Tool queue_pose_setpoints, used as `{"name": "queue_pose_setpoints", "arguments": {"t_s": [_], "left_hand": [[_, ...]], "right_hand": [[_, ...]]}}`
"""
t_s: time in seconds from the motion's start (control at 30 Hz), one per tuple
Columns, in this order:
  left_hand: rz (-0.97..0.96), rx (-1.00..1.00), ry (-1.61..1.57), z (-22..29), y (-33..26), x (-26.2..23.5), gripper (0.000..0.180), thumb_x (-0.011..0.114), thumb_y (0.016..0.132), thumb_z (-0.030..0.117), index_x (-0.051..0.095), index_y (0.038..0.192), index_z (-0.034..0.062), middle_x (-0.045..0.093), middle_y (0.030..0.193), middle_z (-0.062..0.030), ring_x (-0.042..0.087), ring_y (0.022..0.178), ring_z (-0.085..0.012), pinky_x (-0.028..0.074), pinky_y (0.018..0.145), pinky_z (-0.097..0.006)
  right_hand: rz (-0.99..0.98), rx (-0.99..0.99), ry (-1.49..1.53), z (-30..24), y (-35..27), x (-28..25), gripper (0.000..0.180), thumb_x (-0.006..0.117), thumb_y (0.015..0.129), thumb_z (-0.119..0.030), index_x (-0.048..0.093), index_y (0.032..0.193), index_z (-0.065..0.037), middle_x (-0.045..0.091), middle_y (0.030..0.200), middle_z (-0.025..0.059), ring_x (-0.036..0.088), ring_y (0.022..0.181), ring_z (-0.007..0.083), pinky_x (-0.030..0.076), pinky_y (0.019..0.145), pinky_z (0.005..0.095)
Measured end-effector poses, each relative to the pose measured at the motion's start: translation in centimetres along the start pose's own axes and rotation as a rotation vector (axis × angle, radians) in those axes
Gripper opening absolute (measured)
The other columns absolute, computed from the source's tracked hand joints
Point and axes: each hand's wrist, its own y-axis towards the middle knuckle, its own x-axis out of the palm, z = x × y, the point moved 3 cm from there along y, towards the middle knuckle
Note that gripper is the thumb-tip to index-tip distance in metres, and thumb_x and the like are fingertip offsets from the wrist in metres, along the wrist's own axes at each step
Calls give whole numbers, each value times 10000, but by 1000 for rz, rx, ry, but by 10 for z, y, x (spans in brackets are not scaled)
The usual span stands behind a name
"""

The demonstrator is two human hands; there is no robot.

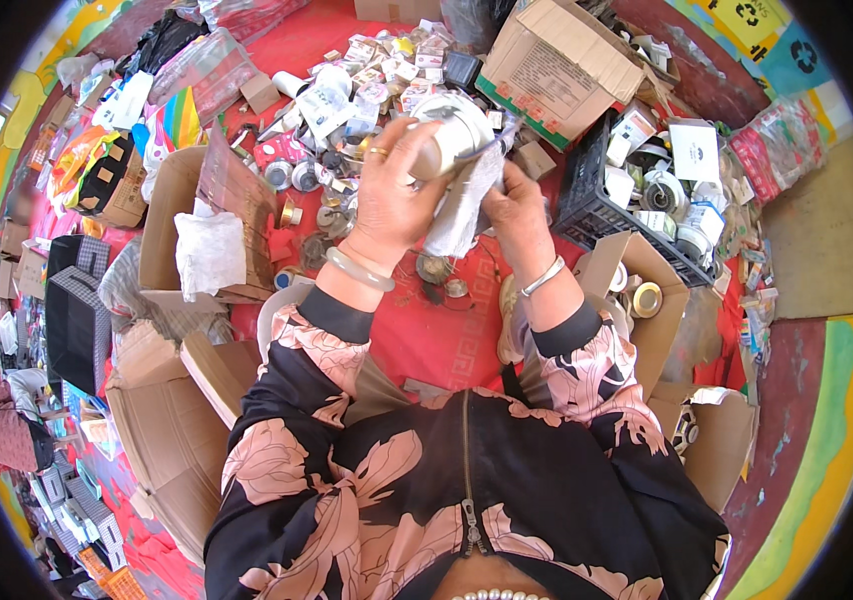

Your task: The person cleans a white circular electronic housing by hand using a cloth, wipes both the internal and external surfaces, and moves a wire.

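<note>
In front of my chest, my left hand (390, 195) is closed round a white, round light fitting (464, 128) that looks like a downlight. My right hand (519, 212) grips a whitish-grey cloth (465, 208), which hangs beside the fitting's rim and seems to touch it. Some of the right fingers are hidden behind the cloth. Beyond my hands lies a heap of small white boxes and lamp parts (387, 75). Below them, a few round metal lamp parts (434, 267) rest on the red floor cloth (427, 345).
An open carton (169, 190) with a white cloth (211, 254) over its edge stands at left. To the right are a black crate (587, 185) full of lamps and a carton (672, 290) holding round fittings. A big cardboard box (559, 75) lies behind the heap.
</note>
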Motion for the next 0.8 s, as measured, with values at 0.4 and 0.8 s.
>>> {"name": "queue_pose_setpoints", "arguments": {"t_s": [0.4,0.8], "left_hand": [[-72,217,55,14,1,-1,533,658,569,-105,608,1059,99,525,1165,-120,517,1036,-316,422,896,-378],[-3,-623,-941,-14,-5,12,928,836,618,278,325,1322,-42,373,1343,-169,374,1232,-230,306,1036,-356]], "right_hand": [[-137,82,567,-12,-2,-11,200,641,827,-93,599,1006,-11,649,887,48,628,762,130,512,674,256],[-39,-226,484,-15,24,-16,257,524,803,46,595,1046,0,633,976,88,610,907,160,502,805,275]]}}
